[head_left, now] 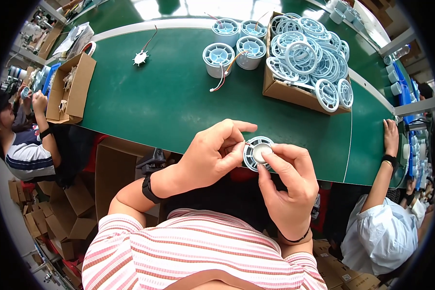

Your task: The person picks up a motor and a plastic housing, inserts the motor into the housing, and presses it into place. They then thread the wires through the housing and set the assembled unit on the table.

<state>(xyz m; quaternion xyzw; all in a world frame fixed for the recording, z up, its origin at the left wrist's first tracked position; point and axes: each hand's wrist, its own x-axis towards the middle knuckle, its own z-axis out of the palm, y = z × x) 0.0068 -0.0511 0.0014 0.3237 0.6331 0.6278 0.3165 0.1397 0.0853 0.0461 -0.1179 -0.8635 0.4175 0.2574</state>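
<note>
Near the front edge of the green table, both my hands are at a light-blue spoked plastic ring (pixel 249 159). My left hand (pixel 210 152) pinches at the ring's left edge with thumb and index finger, where a bit of reddish wire shows. A round whitish disc (pixel 261 153) covers the middle of the ring. On that disc lie the fingertips of my right hand (pixel 292 179), its thumb at the ring's lower edge. Beyond my hands stand several light-blue round housings (pixel 218 60) with spoked tops and coloured wires.
A cardboard box (pixel 295 98) heaped with light-blue rings stands at the far right. A white star-shaped part (pixel 140 58) with a wire lies at the far left, near another cardboard box (pixel 80 92). Other people sit at both sides; one forearm (pixel 385 154) rests on the table at right.
</note>
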